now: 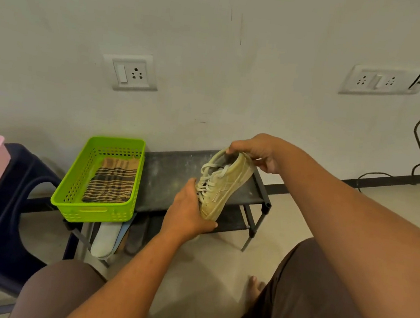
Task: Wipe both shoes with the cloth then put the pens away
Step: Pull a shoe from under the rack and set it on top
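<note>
Tan canvas, scuffed and dusty, makes up the lace-up sneaker [224, 186] that both hands hold in the head view, just above the dark top shelf of the shoe rack [171, 170]. The left hand [188, 209] cups the toe, its fingers curled round the underside and the thumb lying by the laces. The right hand [255, 150] grips the heel, fingers hooked over the collar. The shoe's long axis runs steeply, toe low and toward the person, heel high and toward the wall, with the laced top turned to the left. The striped cloth [112, 182] lies flat in the green basket [91, 215], which sits on the left end of the rack, to the left of the shoe and touching neither hand. The left hand is the nearer to it, so I judge that the reach for the cloth falls to that hand, with the right holding the shoe by the heel alone. Wiping is not yet begun. A pale sole [106, 238] shows beneath the basket; whether it is the second shoe I cannot tell.
</note>
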